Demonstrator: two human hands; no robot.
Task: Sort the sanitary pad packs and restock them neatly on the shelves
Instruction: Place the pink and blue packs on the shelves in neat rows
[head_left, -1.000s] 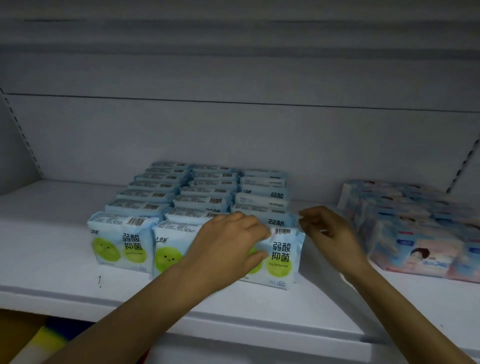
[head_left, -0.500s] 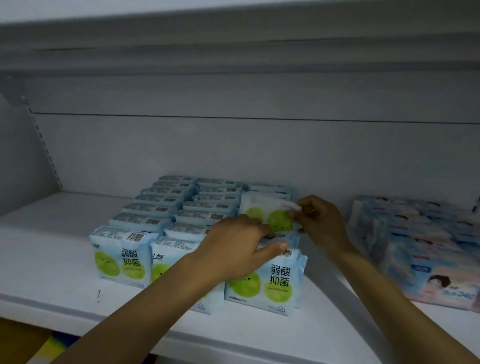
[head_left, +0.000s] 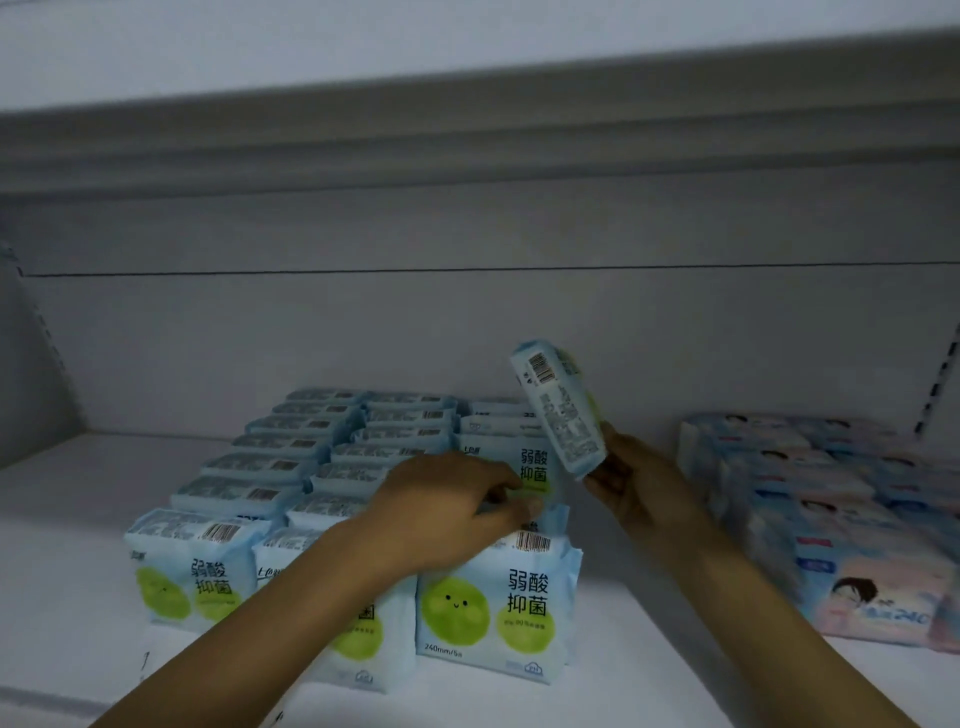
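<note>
Light-blue pad packs with green circles (head_left: 322, 467) stand in three rows on the white shelf (head_left: 78, 519). My right hand (head_left: 639, 483) holds one such pack (head_left: 563, 410) lifted above the right row, tilted with its barcode end up. My left hand (head_left: 447, 514) rests over the right row, fingers curled on the top edge of the second pack (head_left: 530, 467), just behind the front pack (head_left: 493, 608).
A block of pink-and-blue packs (head_left: 831, 519) fills the shelf's right side, close to my right forearm. The upper shelf (head_left: 467, 145) hangs low overhead. The back panel (head_left: 363, 332) stands behind the rows. Bare shelf lies left of the rows.
My right hand pulled a pack out of the right row and raised it, tilting it upright. My left hand stayed on the row, shifting slightly back. The camera moved closer.
</note>
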